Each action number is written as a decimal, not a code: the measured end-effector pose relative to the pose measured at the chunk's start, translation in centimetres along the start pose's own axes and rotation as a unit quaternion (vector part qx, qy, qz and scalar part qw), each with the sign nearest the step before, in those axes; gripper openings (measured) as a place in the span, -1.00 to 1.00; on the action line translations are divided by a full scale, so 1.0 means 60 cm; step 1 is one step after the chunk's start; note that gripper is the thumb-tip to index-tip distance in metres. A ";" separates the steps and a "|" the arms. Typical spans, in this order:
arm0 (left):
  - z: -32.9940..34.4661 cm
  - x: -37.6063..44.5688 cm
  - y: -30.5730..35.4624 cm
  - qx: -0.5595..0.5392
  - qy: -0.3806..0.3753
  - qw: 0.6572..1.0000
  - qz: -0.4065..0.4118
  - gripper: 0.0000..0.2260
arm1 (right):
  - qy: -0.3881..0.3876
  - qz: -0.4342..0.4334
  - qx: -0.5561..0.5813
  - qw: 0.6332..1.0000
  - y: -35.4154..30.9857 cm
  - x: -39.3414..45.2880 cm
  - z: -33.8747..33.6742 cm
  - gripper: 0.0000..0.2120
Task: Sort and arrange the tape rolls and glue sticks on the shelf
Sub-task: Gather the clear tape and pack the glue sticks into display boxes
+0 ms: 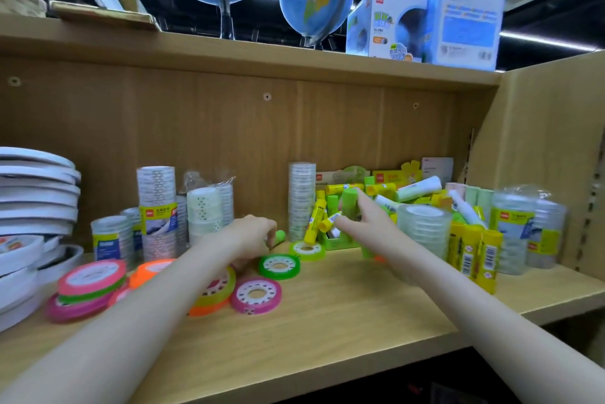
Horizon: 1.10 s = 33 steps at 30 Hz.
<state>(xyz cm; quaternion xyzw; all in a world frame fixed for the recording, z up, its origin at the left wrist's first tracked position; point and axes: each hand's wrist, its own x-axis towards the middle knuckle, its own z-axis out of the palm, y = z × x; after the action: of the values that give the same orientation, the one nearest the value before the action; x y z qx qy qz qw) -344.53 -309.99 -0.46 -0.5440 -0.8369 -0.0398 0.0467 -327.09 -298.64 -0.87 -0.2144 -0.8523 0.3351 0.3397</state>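
We judge the sorting partly done. Clear tape stacks (156,204) stand upright at left of centre, but coloured tape rolls (256,295) lie loose on the shelf (343,322) at lower centre, and glue sticks (386,189) sit jumbled right of centre. Our right hand (363,217) grips a green glue stick (348,204) over that pile. Our left hand (252,233) pinches another green stick (280,236) at centre.
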 end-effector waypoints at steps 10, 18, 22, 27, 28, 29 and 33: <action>-0.012 -0.027 0.029 -0.207 0.191 0.959 0.038 -0.82 | 0.045 0.064 0.013 0.997 0.017 -0.004 0.024 -0.74; -0.003 -0.015 0.065 -0.261 0.164 0.947 0.087 -0.82 | 0.066 0.082 0.069 0.992 0.013 0.000 0.011 -0.83; -0.003 0.010 0.098 -0.265 0.152 0.948 0.086 -0.76 | 0.053 0.074 0.043 0.995 0.017 -0.005 0.008 -0.69; 0.005 0.040 0.113 -0.317 0.130 0.937 0.066 -0.82 | 0.048 0.062 -0.070 0.994 0.023 -0.020 0.012 -0.63; 0.007 0.044 0.112 -0.338 0.128 0.930 0.063 -0.82 | 0.053 0.058 -0.083 0.994 0.023 -0.021 0.011 -0.62; 0.006 0.043 0.110 -0.359 0.123 0.923 0.060 -0.83 | 0.052 0.056 -0.101 0.992 0.023 -0.022 0.011 -0.61; 0.005 0.047 0.102 -0.404 0.123 0.904 0.071 -0.76 | 0.050 0.036 -0.161 0.985 0.022 -0.026 0.013 -0.55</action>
<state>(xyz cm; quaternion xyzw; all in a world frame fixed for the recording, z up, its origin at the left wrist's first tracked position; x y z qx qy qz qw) -340.06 -304.94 -0.32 -0.5650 -0.6959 -0.4375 -0.0716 -326.38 -299.00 -2.94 -0.3130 -0.8687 0.1947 0.3309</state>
